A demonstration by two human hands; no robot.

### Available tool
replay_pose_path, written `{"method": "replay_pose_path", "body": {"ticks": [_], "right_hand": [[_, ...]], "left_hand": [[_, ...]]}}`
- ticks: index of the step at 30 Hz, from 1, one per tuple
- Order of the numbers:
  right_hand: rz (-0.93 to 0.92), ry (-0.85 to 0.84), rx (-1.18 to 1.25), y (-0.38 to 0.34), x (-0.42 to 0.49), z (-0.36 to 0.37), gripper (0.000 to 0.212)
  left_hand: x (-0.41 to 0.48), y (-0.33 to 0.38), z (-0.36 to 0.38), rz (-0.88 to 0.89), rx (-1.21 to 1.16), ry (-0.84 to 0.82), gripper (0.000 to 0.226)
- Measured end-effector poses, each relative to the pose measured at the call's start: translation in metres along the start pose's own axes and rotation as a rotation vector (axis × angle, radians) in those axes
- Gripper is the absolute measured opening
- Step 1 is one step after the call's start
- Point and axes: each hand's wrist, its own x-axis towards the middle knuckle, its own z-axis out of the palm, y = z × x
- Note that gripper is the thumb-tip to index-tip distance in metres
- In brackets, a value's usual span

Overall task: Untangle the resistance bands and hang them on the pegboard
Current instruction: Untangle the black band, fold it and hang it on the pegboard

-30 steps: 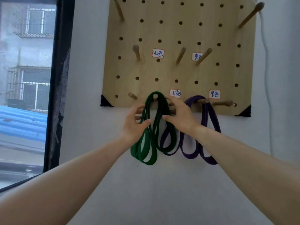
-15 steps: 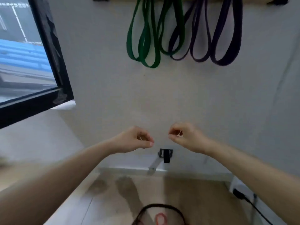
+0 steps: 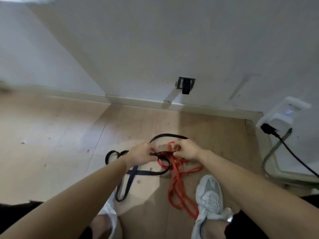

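A black resistance band [image 3: 128, 178] and a red resistance band [image 3: 177, 192] lie tangled together on the wooden floor in front of my feet. My left hand [image 3: 140, 155] grips the tangle where black and red strands cross. My right hand [image 3: 185, 150] pinches red strands just to the right of it. One black loop [image 3: 169, 135] arcs on the floor beyond both hands. The pegboard is out of view.
A white wall with a skirting board [image 3: 138, 102] runs across the far side. A small black fitting [image 3: 186, 87] sits low on the wall. At right a white power adapter [image 3: 278, 116] with a black cable [image 3: 293, 156] stands by a metal frame [image 3: 269, 161]. My grey shoe [image 3: 209, 195] is beside the red band.
The view has dropped from the pegboard, where green and purple bands hang, to the floor. Both hands have come down from the hung bands and taken hold of the black and red tangle.
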Motion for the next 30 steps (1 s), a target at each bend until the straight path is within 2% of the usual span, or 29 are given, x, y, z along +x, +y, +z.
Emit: {"method": "replay_pose_path", "body": {"ticks": [2,5,6,8,10,13,15,19,24,30], "right_hand": [[0.016,-0.036,-0.021,0.01,0.004,0.034,0.037],[0.08,-0.034,-0.025,0.023,0.011,0.073,0.074],[0.104,-0.018,-0.022,0.027,0.013,0.081,0.078],[0.15,-0.002,-0.036,0.036,0.017,0.088,0.07],[0.181,0.001,-0.122,0.041,0.016,0.087,0.051],[0.189,0.027,-0.296,0.05,0.018,0.083,0.024],[0.223,0.023,-0.313,0.053,0.019,0.081,0.016],[0.276,0.039,-0.128,0.053,0.018,0.067,0.019],[0.201,0.129,-0.018,0.034,0.014,0.012,0.02],[0.091,0.18,0.017,0.01,-0.01,-0.071,0.022]], "left_hand": [[0.0,-0.017,0.021,-0.055,0.031,0.047,0.03],[0.0,-0.04,0.045,-0.137,0.104,0.159,0.052],[0.0,-0.046,0.049,-0.165,0.133,0.184,0.058],[0.001,-0.061,0.056,-0.231,0.182,0.178,0.067],[0.0,-0.074,0.059,-0.289,0.206,0.114,0.072],[-0.001,-0.085,0.062,-0.3,0.231,0.075,0.071],[0.001,-0.087,0.062,-0.299,0.171,0.085,0.067],[0.001,-0.087,0.062,-0.333,0.089,0.078,0.059],[-0.005,-0.075,0.054,-0.326,0.044,0.081,0.03],[-0.002,-0.025,-0.011,-0.27,-0.42,0.236,0.023]]}}
